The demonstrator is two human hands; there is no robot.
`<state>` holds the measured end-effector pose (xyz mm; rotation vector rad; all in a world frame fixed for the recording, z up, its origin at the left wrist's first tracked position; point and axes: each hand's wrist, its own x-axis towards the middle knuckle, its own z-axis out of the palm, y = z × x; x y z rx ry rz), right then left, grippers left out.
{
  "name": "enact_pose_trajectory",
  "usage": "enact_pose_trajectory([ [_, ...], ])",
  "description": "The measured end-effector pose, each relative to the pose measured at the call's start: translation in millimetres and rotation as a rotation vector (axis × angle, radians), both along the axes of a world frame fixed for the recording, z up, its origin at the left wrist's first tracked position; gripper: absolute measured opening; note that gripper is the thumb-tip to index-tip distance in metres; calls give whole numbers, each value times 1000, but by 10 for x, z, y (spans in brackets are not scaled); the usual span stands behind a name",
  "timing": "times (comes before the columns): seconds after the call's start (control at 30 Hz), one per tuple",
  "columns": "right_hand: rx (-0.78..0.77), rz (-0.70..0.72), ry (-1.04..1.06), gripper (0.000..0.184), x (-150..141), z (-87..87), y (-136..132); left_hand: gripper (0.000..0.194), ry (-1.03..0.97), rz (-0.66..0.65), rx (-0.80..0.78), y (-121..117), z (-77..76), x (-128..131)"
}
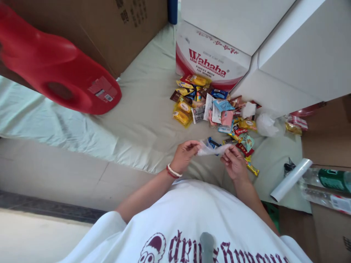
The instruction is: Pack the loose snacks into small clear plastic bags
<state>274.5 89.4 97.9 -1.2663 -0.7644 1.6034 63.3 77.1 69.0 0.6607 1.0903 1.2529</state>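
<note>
My left hand [184, 155] and my right hand [233, 160] each pinch one end of a thin clear plastic bag [212, 149], stretched between them above the pale sheet [142, 124]. The left wrist wears a red and a white bracelet [173, 171]. Just beyond the bag lies a heap of small wrapped snacks [211, 107] in yellow, blue, red and brown wrappers.
A white and red Wahaha carton [210, 62] stands behind the snacks, with white boxes [301, 54] to its right. A big brown carton [109, 25] and a red plastic thing [55, 69] sit at the left. A white roll [291, 179] and bottles [329, 182] lie at the right.
</note>
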Motion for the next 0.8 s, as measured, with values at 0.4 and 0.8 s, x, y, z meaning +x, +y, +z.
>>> enact_pose_trajectory([
  [0.4,367,225,-790,25,-30,-118,-144,50,-52,214,-228,-146,-119,-234],
  [0.8,336,528,-371,25,-607,-384,82,49,-59,-10,-128,-189,-62,-126],
])
